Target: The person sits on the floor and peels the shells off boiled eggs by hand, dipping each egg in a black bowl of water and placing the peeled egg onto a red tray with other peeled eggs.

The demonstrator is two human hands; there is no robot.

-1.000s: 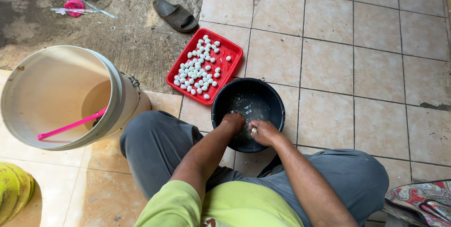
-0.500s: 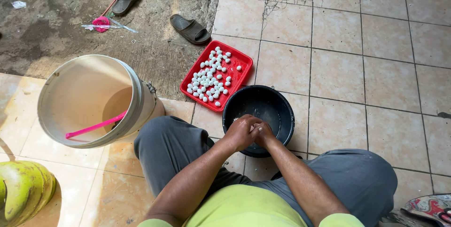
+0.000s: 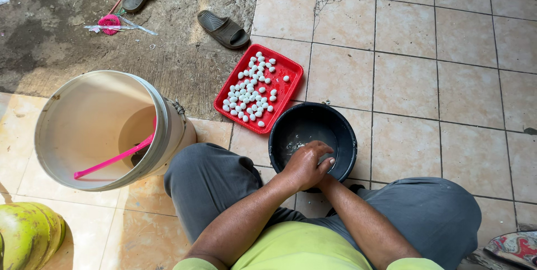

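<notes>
Both hands meet over the near rim of the round black plastic basin [image 3: 312,138]: the left hand [image 3: 305,165] lies on top, fingers curled, and covers most of the right hand [image 3: 326,165], of which only a fingertip or two shows. Whether either grip is clamped on something I cannot tell, since the curled fingers hide the palms. Inside the basin a little wet glint shows on the dark bottom.

Just beyond the basin, touching its far-left rim, sits a red square plastic tray [image 3: 285,74] with a ridged edge, holding a loose cluster of small white egg-shaped balls [image 3: 251,88], smooth and matt. To the left stands a large cream plastic bucket [image 3: 162,119], tilted toward the camera, with a pink plastic handle [image 3: 112,159] slanting out of it. A yellow-green rounded object [image 3: 28,236] shows at the lower left corner. Two dark rubber sandals [image 3: 224,28] lie on rough grey concrete beyond the pale glazed floor tiles [image 3: 425,80], some of them cracked.

Half a second ago the hands were clasped at the basin's near edge; now they reach slightly further over the basin. The tray and bucket lie as before.
</notes>
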